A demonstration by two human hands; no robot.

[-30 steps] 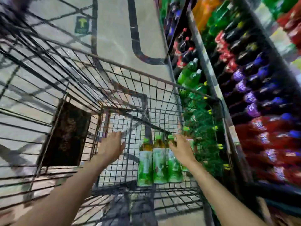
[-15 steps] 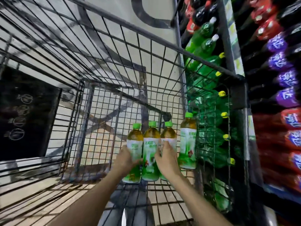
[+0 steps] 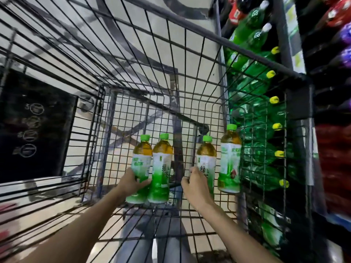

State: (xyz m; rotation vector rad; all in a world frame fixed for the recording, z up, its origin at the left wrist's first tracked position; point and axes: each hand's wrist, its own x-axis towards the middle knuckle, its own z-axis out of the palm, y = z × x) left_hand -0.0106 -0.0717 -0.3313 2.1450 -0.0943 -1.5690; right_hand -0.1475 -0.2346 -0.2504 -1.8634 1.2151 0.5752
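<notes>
four bottles of green tea stand upright in a row on the wire bottom of the cart [image 3: 171,25], toward its right side, in two pairs with a gap between them. the left hand [image 3: 131,184] grips the far-left bottle [image 3: 141,158] low on its label, thumb across the front and fingers clamped round the back. the second bottle [image 3: 161,168] touches it, and i cannot tell whether the fingers reach behind that one too. the right hand [image 3: 195,186] has its fingers [image 3: 191,170] curled round the left side of the third bottle [image 3: 207,160]. the fourth bottle [image 3: 229,160] stands untouched just beside it, close to the cart's right wall. beyond that wall, the shelf [image 3: 332,92] is packed with soda.

the step in hand looks like taking hold of the bottles to bring them out of the cart. both grips seem set, and nothing is clearly lifted yet. the next move likely calls for a straight upward pull that keeps each bottle vertical and clear of the wire walls. the left side needs care, since the second bottle leans on its neighbour and could tip once that support goes.
</notes>
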